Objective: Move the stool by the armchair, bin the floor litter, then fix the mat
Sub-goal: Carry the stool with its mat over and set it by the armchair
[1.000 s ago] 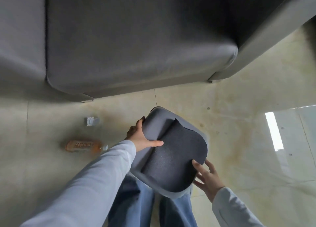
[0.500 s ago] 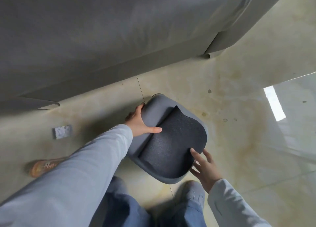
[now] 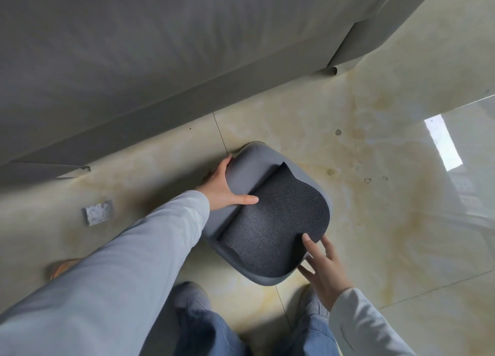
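Stool (image 3: 267, 211) on floor (image 3: 375, 221) at armchair's (image 3: 160, 60) 5 o'clock, left hand (image 3: 222, 185) clamped at 9, right hand (image 3: 324, 272) spread, touching 5; likely light, rigid, rims safest.

Glossy marbled floor (image 3: 375, 221) under stool (image 3: 257, 168), paper scrap (image 3: 98, 212), armchair (image 3: 160, 60)

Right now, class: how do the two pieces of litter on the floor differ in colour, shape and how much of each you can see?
The wrapper is silvery grey; the bottle is orange-brown. The wrapper is a small flat square; the bottle looks longer and rounded. The wrapper lies in full view, while the bottle is mostly hidden behind the left sleeve. Both lie on the floor, left of the stool, untouched by either hand.
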### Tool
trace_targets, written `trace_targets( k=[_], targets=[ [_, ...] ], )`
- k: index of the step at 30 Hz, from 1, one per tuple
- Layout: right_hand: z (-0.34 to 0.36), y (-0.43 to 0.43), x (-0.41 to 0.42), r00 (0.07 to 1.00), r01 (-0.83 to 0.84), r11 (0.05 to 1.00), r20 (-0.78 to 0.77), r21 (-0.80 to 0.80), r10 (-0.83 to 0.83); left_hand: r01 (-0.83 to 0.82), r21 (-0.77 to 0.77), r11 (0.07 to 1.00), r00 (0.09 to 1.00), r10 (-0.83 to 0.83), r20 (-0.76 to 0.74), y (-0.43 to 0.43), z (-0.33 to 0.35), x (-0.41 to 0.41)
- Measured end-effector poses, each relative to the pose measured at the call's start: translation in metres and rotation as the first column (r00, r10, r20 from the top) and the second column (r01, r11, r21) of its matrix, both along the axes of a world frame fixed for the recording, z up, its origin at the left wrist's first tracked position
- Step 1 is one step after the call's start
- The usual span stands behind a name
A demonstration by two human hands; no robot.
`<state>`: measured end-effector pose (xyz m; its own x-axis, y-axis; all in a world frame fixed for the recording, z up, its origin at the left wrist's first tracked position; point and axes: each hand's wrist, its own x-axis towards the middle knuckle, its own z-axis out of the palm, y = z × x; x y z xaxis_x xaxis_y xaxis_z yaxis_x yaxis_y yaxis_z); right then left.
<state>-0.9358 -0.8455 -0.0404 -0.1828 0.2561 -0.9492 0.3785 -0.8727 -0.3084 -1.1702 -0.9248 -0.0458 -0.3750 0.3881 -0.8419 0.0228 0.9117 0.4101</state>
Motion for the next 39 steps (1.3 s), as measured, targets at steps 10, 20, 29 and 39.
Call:
trace_targets(
  k=[10, 20, 29, 39],
  targets=[
    [0.006, 0.000, -0.007, 0.999, -0.037, 0.999, 0.009, 0.026, 0.037, -0.047, -0.016, 0.999, 0.999, 0.046, -0.024, -0.002, 0.005, 0.005],
    [0.037, 0.026, -0.046, 0.962, -0.271, 0.948, 0.015, 0.169, 0.272, -0.606, 0.012, 0.795, 0.794, 0.606, -0.033, -0.060, 0.027, 0.050],
    [0.040, 0.040, -0.098, 0.820, -0.560, 0.808, -0.018, 0.182, 0.572, -0.820, -0.008, 0.572, 0.572, 0.820, -0.004, -0.089, 0.024, 0.066],
    [0.026, 0.041, -0.109, 0.746, -0.661, 0.731, 0.040, 0.171, 0.665, -0.863, -0.023, 0.505, 0.505, 0.863, 0.004, -0.089, 0.009, 0.069]
  ],
)
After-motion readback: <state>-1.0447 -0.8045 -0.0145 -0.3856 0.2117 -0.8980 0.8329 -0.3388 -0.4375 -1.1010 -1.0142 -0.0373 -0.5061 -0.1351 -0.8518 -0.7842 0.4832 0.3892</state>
